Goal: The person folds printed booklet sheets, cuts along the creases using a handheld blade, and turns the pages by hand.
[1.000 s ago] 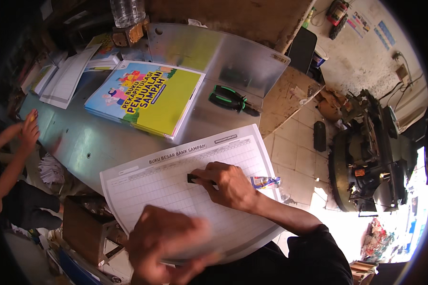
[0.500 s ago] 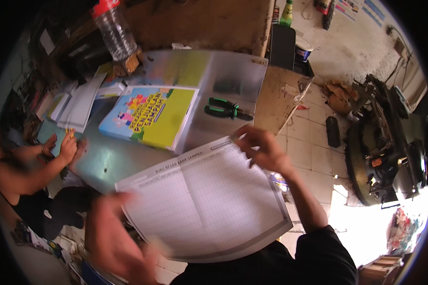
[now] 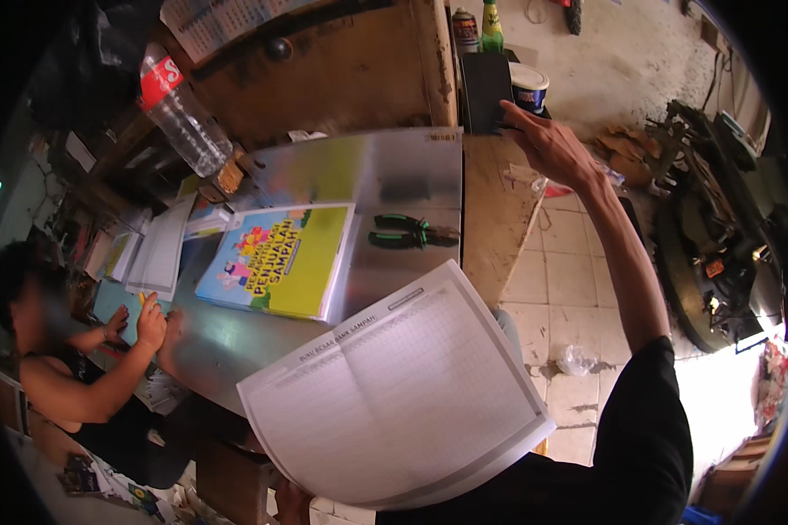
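Far left: a second person is sitting at the table's edge, one of their hands resting flat on the grey metal tabletop. Stacks of white papers are lying just beyond that hand.

Upper left: a clear plastic bottle with a red label is leaning tilted above the table's back edge.

Centre-left: a colourful yellow-and-blue illustrated booklet is lying flat on the tabletop. Just to its right, a pair of green-handled pliers is lying on the metal, apart from the booklet.

Centre, low: a large open ledger book with ruled white pages is being held up, tilted, in front of the wearer and overhanging the table's near edge. The left hand is showing only at the book's lower edge; it is mostly hidden beneath, so its grip cannot be told.

Right of centre: the right arm is stretching up and away from the book. The right hand is reaching with fingers spread, fingertips touching a dark rectangular box standing at the far end of a worn wooden board. A white-rimmed tin is sitting just beside the box.

Far right: dark machinery is standing on the tiled floor.
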A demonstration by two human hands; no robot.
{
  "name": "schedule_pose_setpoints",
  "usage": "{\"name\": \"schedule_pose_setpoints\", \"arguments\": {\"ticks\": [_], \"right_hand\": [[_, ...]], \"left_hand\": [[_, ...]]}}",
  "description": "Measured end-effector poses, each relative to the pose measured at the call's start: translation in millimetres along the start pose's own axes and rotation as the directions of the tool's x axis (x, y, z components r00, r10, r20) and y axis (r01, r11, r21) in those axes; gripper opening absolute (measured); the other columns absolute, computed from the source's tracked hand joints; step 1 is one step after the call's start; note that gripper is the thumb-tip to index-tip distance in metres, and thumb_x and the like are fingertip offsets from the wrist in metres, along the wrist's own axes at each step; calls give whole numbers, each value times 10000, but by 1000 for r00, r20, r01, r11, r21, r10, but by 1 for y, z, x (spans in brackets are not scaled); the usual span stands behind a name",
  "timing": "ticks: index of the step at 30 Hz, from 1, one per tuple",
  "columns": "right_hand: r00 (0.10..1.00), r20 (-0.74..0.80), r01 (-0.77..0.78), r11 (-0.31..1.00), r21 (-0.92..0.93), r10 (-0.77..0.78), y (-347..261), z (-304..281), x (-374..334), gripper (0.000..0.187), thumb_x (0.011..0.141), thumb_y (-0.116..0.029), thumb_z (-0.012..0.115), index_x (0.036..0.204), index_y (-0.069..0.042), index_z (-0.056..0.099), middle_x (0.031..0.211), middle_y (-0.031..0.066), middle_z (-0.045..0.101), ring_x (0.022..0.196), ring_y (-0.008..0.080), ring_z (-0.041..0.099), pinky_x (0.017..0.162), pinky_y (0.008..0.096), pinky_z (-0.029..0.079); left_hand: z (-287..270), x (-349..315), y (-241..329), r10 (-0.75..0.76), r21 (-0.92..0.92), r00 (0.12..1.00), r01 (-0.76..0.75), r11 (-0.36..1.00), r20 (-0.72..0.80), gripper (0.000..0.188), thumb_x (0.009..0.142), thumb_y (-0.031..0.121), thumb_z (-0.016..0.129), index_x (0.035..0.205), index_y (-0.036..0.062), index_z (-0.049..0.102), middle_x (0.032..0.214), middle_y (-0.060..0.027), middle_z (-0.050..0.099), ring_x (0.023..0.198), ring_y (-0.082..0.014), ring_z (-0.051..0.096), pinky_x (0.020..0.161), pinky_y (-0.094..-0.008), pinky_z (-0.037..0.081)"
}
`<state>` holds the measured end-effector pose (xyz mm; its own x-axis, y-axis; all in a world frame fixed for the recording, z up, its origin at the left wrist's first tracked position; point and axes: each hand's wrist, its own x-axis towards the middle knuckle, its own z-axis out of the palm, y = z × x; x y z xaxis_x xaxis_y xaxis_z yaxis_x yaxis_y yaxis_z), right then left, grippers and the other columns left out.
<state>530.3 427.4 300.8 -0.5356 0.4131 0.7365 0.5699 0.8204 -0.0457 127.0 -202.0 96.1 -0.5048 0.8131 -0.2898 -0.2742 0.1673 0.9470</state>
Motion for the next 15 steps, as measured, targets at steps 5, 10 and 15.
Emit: {"name": "schedule_pose_setpoints", "arguments": {"ticks": [5, 10, 15], "right_hand": [[951, 299, -42, 989, -139, 83, 23, 10, 23, 212, 1061, -238, 570, 1096, -64, 454, 873, 234, 665, 768, 433, 667, 633, 547, 483], [998, 41, -50, 998, -41, 52, 0, -4, 7, 177, 1069, -228, 554, 1113, -74, 479, 757, 197, 657, 736, 431, 671, 630, 529, 497], [964, 108, -255, 961, 107, 244, -19, -30, -50, 156, 1052, -204, 584, 1122, -88, 506, 676, 181, 639, 621, 423, 658, 557, 513, 487]], "left_hand": [[20, 8, 37, 208, 439, 958, -102, 892, -200, 516, 939, 206, 744, 1390, 10, 584, 1270, -126, 671, 1105, -252, 638, 977, -390, 492], [94, 3, 156, 317, 584, 940, -328, 742, 126, 518, 922, 181, 770, 1337, -53, 565, 1275, -197, 626, 1198, -282, 540, 1060, -425, 404], [23, 42, 194, 581, 824, 799, -217, 524, -159, 425, 951, 300, 746, 1167, -58, 670, 1054, -155, 705, 958, -238, 623, 899, -401, 499]]}}
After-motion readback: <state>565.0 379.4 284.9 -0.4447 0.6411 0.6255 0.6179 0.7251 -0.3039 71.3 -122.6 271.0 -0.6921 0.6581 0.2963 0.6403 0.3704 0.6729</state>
